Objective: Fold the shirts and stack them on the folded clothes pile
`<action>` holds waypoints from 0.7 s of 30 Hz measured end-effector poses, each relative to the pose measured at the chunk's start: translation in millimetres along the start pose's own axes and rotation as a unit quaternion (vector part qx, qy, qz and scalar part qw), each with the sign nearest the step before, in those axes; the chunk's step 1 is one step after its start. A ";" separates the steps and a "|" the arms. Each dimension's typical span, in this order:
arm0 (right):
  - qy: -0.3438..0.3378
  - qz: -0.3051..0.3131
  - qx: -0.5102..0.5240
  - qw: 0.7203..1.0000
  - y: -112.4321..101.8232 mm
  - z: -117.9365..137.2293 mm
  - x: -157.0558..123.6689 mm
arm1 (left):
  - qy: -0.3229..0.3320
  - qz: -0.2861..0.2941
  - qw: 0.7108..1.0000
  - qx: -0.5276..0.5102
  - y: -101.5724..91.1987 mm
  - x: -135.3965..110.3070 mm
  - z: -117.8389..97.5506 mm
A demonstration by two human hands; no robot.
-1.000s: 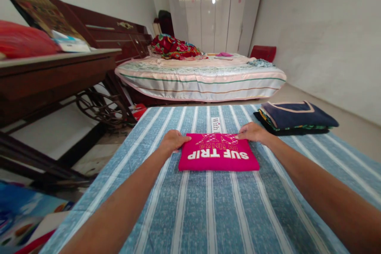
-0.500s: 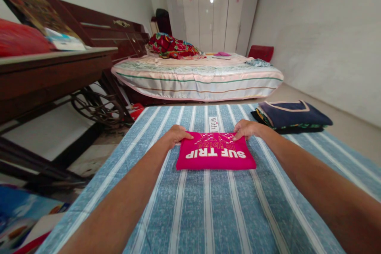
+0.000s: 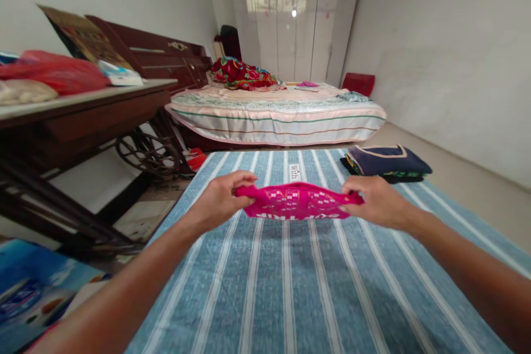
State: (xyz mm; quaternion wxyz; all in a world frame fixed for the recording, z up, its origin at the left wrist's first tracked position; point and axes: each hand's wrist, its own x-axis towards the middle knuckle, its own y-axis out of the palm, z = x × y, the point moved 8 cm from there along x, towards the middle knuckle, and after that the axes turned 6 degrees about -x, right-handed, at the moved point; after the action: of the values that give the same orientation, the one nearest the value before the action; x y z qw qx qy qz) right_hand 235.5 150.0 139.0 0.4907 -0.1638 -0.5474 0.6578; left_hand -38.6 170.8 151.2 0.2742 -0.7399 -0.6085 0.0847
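A folded pink shirt point(image 3: 301, 202) with white lettering hangs just above the blue striped cloth point(image 3: 271, 287), casting a shadow below it. My left hand point(image 3: 226, 193) pinches its left corner between thumb and fingers. At the opposite corner, my right hand point(image 3: 369, 199) is closed on the fabric in the same way. The shirt is tilted, so its printed face shows foreshortened and its upper edge bows between the hands. To the right of my right hand lies a stack of folded clothes with a navy garment point(image 3: 385, 160) on top.
Beyond the striped surface stands a bed point(image 3: 282, 121) with a red floral blanket point(image 3: 244, 73). On the left is a sewing-machine table point(image 3: 124, 105) bearing a red plastic bag point(image 3: 62, 72). A white wardrobe point(image 3: 286, 38) stands at the back, near a red object point(image 3: 359, 84).
Both hands have lifted the pink shirt off the striped cloth and tilted it. They have moved farther apart, out to its corners. The camera view has shifted slightly.
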 end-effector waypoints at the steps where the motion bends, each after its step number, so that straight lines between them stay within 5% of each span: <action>1: -0.051 -0.034 -0.050 0.997 0.1 23.3 -26.3 | 0.040 -0.007 0.998 0.057 0.7 -23.7 -6.0; 3: -0.151 -0.094 -0.117 0.977 13.8 67.7 -82.9 | 0.116 -0.008 0.983 0.139 11.6 -75.6 -6.4; 6: -0.222 -0.085 -0.159 0.958 59.5 107.9 -152.3 | 0.203 0.039 0.956 0.206 44.1 -150.5 16.1; 8: -0.220 -0.100 -0.171 0.955 79.9 117.3 -178.9 | 0.248 0.016 0.941 0.230 56.3 -187.2 30.3; 11: -0.198 -0.128 -0.187 0.954 91.8 117.1 -191.7 | 0.249 -0.023 0.937 0.243 63.0 -210.7 44.7; 14: -0.196 -0.123 -0.205 0.951 93.5 115.5 -188.4 | 0.172 -0.058 0.957 0.227 59.6 -208.9 52.2; 18: -0.202 -0.125 -0.223 0.946 91.4 116.8 -188.2 | -0.039 -0.166 0.977 0.125 45.4 -212.5 65.9; 21: -0.206 -0.128 -0.229 0.943 92.7 117.1 -194.1 | -0.206 -0.238 0.946 -0.083 48.3 -232.7 73.8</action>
State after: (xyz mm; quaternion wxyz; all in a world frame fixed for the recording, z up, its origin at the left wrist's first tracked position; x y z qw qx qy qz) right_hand 194.3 -68.2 35.5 0.3964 -0.0613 -0.7885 0.4662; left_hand -88.3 -32.4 16.5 0.0928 -0.5600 -0.8150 0.1168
